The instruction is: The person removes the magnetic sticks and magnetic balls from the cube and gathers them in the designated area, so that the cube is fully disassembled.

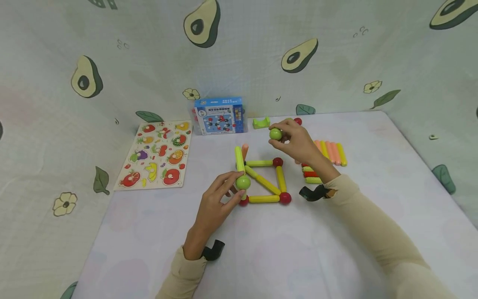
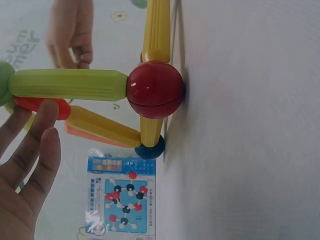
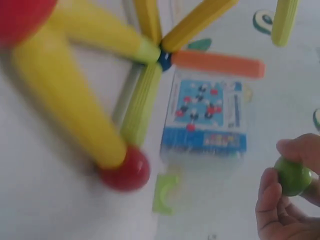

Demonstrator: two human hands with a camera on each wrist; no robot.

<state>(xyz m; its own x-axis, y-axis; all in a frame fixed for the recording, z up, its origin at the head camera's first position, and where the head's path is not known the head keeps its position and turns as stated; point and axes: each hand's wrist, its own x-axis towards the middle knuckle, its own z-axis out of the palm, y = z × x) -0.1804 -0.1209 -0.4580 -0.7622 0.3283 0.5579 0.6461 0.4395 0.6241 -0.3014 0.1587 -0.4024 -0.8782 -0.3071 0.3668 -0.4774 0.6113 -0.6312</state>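
Note:
My left hand (image 1: 210,207) pinches a green ball (image 1: 243,182) between thumb and fingers. In the left wrist view this ball tops an upright light-green rod (image 2: 70,84), which stands on a red ball (image 2: 155,90). Farther right, my right hand (image 1: 298,143) holds another green ball (image 1: 276,134) in its fingertips, raised above the table. Between the hands lies a square frame of rods, with a yellow diagonal rod (image 1: 263,180) and red corner balls (image 1: 285,198). A blue ball (image 3: 164,59) joins several rods at the far corner, including an orange rod (image 3: 217,64).
A blue boxed set (image 1: 220,120) stands at the back beside a green curved piece (image 1: 261,123). A fruit puzzle board (image 1: 153,155) lies to the left. Loose coloured rods (image 1: 330,153) lie right of the frame, partly behind my right arm. A red ball (image 1: 298,121) is farther back.

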